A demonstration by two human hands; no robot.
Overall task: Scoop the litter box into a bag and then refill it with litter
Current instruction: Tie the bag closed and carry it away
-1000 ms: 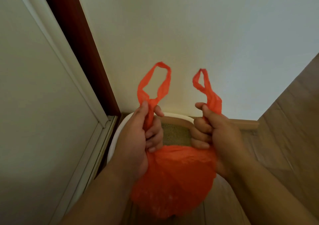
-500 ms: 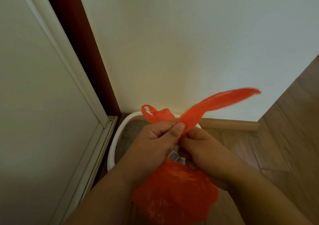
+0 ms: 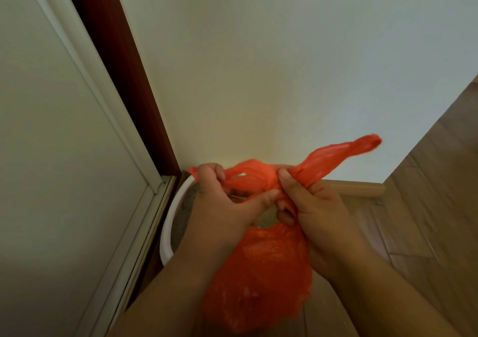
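Both hands are curled tight on the orange bag (image 3: 258,272): left hand (image 3: 219,207) grips one handle, right hand (image 3: 318,212) pinches the other, which sticks out to the right. Bag hangs right over the white litter box (image 3: 165,235) in the corner.

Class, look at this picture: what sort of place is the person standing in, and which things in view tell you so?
Probably a corner of a home: a wood-plank floor with a baseboard, a white door, and a litter box tucked against the wall.
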